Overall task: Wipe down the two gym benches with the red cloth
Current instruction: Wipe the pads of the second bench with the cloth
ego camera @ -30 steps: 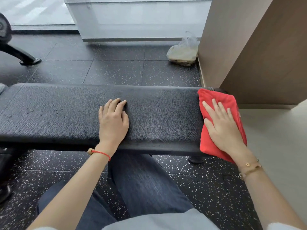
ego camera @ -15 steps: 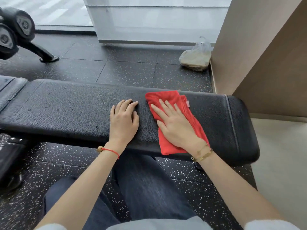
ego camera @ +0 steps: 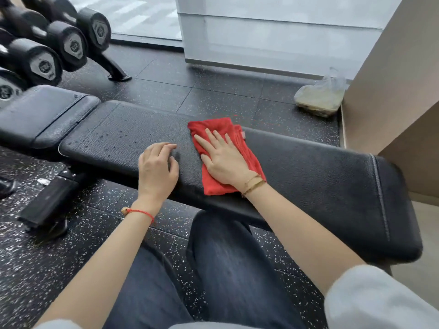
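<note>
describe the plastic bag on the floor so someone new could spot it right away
Start at the beige wall on the right, and follow its base to the floor beyond the bench. The plastic bag sits there, clear and crumpled around something pale, the only light thing on the dark floor.

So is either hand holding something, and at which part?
Right hand presses flat on the red cloth's middle, no grip. Left hand rests on the bench.

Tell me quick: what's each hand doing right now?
Left hand: open, fingers curled, empty, resting on the bench pad.
Right hand: open, flat, pressing the red cloth onto the pad.
</note>
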Demonstrator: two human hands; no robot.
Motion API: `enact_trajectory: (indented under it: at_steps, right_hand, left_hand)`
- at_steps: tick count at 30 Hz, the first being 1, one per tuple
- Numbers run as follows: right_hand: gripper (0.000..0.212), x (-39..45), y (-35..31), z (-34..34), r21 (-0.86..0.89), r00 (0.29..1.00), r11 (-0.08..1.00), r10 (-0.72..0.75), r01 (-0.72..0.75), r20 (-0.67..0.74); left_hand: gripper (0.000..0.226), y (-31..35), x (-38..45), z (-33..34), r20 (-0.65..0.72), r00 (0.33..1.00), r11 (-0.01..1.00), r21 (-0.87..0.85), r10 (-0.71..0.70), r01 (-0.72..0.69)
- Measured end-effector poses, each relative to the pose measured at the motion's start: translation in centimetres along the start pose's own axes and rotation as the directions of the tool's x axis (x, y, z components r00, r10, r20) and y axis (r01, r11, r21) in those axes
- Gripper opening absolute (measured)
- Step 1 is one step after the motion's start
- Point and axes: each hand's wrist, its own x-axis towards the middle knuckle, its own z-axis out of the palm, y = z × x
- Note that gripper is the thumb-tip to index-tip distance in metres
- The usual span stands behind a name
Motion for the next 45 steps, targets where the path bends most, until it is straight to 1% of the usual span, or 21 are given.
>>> enact_trajectory:
  at_steps: [3, 5, 7, 9, 11, 13, 15, 17, 20, 23, 26, 29, 31, 33, 36, 37, 40, 45]
  right_hand:
    - [0.056, -3.1, -1.6, 0.8, -0.015, 0.994, 0.994, -0.11, 0.11, -0.01]
    - [0.055, -4.9, -0.7, 0.6, -0.015, 0.992, 0.993, -0.12, 0.12, -0.03]
    - [0.055, -5.7, 0.9, 0.2, -0.004, 0.997, 0.997, -0.072, 0.072, -0.036]
    - [0.055, -4.6, 2.2, -0.2, 0.003, 0.999, 1.0, 0.017, -0.017, -0.04]
    - [0.055, -1.9, 3.0, -0.8, -0.001, 0.992, 0.993, 0.117, -0.117, -0.044]
    - [0.055, 1.4, 2.1, -0.8, -0.007, 0.983, 0.984, 0.179, -0.18, -0.024]
    - [0.055, 3.7, 0.1, -0.3, -0.004, 0.982, 0.982, 0.187, -0.187, -0.012]
    - [0.056, 3.8, -2.3, 0.5, -0.006, 0.989, 0.989, 0.148, -0.148, -0.019]
    - [0.056, 0.8, -4.8, 1.8, -0.006, 0.992, 0.996, 0.087, -0.088, -0.089]
    - [0.055, -2.0, -5.1, 2.4, -0.005, 0.985, 0.996, 0.086, -0.088, -0.151]
    - [0.054, -1.6, -4.1, 1.9, 0.0, 0.98, 0.989, 0.148, -0.15, -0.134]
    - [0.055, 2.6, -3.9, 1.4, -0.011, 0.957, 0.963, 0.266, -0.269, -0.116]
    - [0.055, 5.0, -4.4, 1.2, -0.015, 0.95, 0.954, 0.297, -0.3, -0.092]
    - [0.055, 5.3, -4.7, 1.3, -0.008, 0.964, 0.967, 0.253, -0.254, -0.083]
    - [0.055, 2.3, -4.2, 1.6, 0.019, 0.989, 0.992, 0.124, -0.123, -0.083]
    - [0.056, 1.3, -3.8, 1.6, 0.019, 0.992, 0.995, 0.1, -0.099, -0.081]
    - [0.056, 0.7, -3.1, 1.5, 0.018, 0.993, 0.996, 0.089, -0.088, -0.073]
    - [0.055, 4.2, -2.8, 1.0, 0.023, 0.991, 0.993, 0.119, -0.118, -0.067]
  left_hand:
    - [0.034, -1.5, 1.1, 0.0, 0.02, 1.0, 1.0, 0.008, 0.009, -0.009]
    - [0.034, -2.0, 1.6, 0.1, 0.049, 0.999, 1.0, 0.009, 0.022, -0.023]
    - [0.035, -2.2, 2.0, 0.3, 0.081, 0.995, 0.999, 0.013, 0.051, -0.052]
    - [0.037, -2.6, 2.2, 0.5, 0.115, 0.99, 0.996, 0.022, 0.087, -0.09]
    - [0.038, -2.5, 2.2, 0.8, 0.13, 0.986, 0.994, 0.028, 0.103, -0.108]
    - [0.038, -2.7, 2.1, 0.9, 0.123, 0.987, 0.994, 0.019, 0.103, -0.106]
    - [0.038, -2.8, 2.1, 1.0, 0.118, 0.987, 0.994, 0.002, 0.106, -0.107]
    - [0.039, -2.9, 2.1, 1.1, 0.116, 0.986, 0.993, 0.006, 0.116, -0.118]
    - [0.043, -3.0, 2.0, 1.3, 0.122, 0.986, 0.993, 0.03, 0.114, -0.118]
    - [0.047, -3.0, 1.9, 1.2, 0.131, 0.985, 0.992, 0.046, 0.111, -0.117]
    - [0.048, -2.8, 1.8, 0.9, 0.146, 0.982, 0.992, 0.036, 0.117, -0.123]
    - [0.05, -2.4, 1.9, 1.0, 0.175, 0.979, 0.992, 0.055, 0.101, -0.113]
    - [0.052, -2.3, 1.8, 1.1, 0.179, 0.979, 0.992, 0.057, 0.098, -0.11]
    - [0.055, -2.4, 1.9, 1.1, 0.174, 0.979, 0.992, 0.052, 0.103, -0.113]
    - [0.062, -2.2, 2.0, 1.1, 0.163, 0.982, 0.991, 0.075, 0.1, -0.114]
    - [0.062, -2.2, 1.9, 1.1, 0.164, 0.981, 0.99, 0.082, 0.104, -0.119]
    - [0.057, -2.4, 2.0, 1.0, 0.183, 0.976, 0.986, 0.095, 0.117, -0.137]
    - [0.053, -2.4, 2.0, 0.7, 0.18, 0.977, 0.987, 0.099, 0.111, -0.13]
